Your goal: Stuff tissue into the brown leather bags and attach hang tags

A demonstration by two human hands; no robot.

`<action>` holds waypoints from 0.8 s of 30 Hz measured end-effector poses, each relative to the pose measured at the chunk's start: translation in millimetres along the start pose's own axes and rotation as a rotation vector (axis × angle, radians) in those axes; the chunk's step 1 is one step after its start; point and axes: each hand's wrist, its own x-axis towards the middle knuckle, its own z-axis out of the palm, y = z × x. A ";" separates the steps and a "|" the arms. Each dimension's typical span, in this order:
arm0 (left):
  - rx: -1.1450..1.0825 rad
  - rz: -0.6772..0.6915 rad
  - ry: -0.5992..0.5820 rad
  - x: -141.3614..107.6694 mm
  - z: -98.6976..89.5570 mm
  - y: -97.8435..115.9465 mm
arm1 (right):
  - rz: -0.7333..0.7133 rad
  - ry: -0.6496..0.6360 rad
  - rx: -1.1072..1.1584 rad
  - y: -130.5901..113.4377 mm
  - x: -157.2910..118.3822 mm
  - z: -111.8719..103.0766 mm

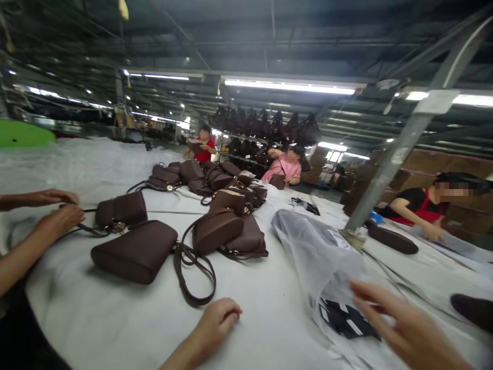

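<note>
My left hand rests over the white tabletop at the near edge with its fingers curled in, and no object shows in it. Just beyond it lies the looped strap of a dark brown handbag. On the right, my right hand is slightly blurred, its fingers stretched out beside a clear plastic bag. Flat black pieces with white labels show at the bag's near end, partly behind my fingers. Whether my fingertips touch the plastic cannot be made out.
Another brown handbag lies left, near a co-worker's hands at a strap. More handbags are heaped farther back. A slanting metal post rises at the right. Other people work around the table.
</note>
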 end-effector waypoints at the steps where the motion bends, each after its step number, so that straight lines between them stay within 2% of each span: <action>1: 0.008 0.013 -0.006 0.1 2.5 -1.5 | -0.097 -0.066 -0.043 -20.2 15.1 35.1; 3: 0.004 0.024 -0.010 1.4 5.6 -6.5 | -0.290 -0.174 -0.119 -66.4 53.6 103.5; 6: -0.013 0.027 -0.029 5.0 8.3 -22.3 | -0.491 -0.173 -0.268 -133.1 123.7 186.9; 8: -0.055 0.036 -0.044 8.0 9.9 -36.9 | -0.538 -0.167 -0.363 -163.7 166.5 224.9; 10: -0.171 0.013 -0.032 11.8 11.1 -51.2 | -0.477 -0.168 -0.447 -179.1 196.4 249.6; 13: -0.500 -0.104 0.095 20.1 12.4 -66.1 | -0.436 -0.178 -0.483 -178.1 211.8 267.2; 15: -0.722 -0.193 0.212 25.3 13.5 -69.8 | -0.469 -0.186 -0.482 -169.3 207.4 268.9; 17: -0.842 -0.252 0.329 26.9 13.9 -68.8 | -0.504 -0.193 -0.489 -161.1 196.5 265.5; 19: -0.843 -0.242 0.475 23.2 9.7 -63.4 | -0.533 -0.198 -0.503 -156.0 181.3 260.4; 21: -0.730 -0.175 0.662 16.5 -4.0 -54.0 | -0.531 -0.195 -0.531 -152.3 161.5 257.1; 24: -0.410 -0.055 0.920 14.0 -47.7 -33.6 | -0.511 -0.142 -0.548 -140.1 123.2 258.3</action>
